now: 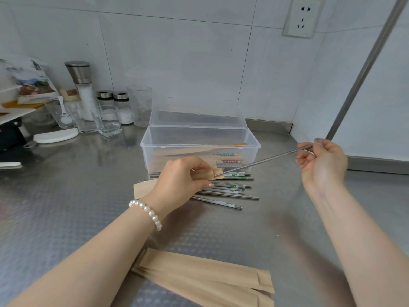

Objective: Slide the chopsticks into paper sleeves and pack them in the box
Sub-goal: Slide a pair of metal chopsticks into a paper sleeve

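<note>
The steel counter (66,207) carries an open clear box (200,149). Your left hand (181,177) pinches a paper sleeve (205,173); your right hand (321,162) grips a chopstick (265,160), tip at the sleeve mouth. Misalignment could crumple or tear the paper.

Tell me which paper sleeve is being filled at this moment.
The paper sleeve pinched in the left hand, above the loose chopsticks. The right hand feeds a metal chopstick into its mouth. The empty sleeves lie flat nearest the camera.
</note>
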Motion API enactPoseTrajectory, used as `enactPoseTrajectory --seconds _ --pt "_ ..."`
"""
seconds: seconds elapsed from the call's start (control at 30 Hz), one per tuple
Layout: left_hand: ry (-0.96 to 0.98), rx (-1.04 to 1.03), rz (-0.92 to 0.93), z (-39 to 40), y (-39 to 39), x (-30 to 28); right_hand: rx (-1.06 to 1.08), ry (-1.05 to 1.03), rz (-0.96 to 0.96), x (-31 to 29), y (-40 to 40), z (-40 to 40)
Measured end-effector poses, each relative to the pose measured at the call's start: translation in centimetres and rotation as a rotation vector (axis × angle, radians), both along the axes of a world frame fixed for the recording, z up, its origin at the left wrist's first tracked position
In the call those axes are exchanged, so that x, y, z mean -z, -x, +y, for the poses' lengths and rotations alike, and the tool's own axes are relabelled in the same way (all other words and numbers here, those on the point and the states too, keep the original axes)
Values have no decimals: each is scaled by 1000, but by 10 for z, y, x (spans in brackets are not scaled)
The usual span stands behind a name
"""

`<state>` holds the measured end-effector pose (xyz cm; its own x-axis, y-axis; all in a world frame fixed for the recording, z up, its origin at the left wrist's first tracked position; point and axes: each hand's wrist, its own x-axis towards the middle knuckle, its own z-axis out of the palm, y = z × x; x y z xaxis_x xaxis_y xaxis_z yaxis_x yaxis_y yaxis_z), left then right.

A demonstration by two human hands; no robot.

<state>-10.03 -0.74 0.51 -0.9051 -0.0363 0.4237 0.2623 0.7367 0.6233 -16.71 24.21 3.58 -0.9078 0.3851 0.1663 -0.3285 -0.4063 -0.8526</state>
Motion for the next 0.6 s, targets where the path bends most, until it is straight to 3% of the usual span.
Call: enactPoseTrajectory --seconds 0.33,0.6 --pt "-40 -1 3 1 -3 -3 -355 -364 -210 8 -11 -23" --pt "-27 10 15 2 -3 -3 -577 -574 -245 11 -16 -28"
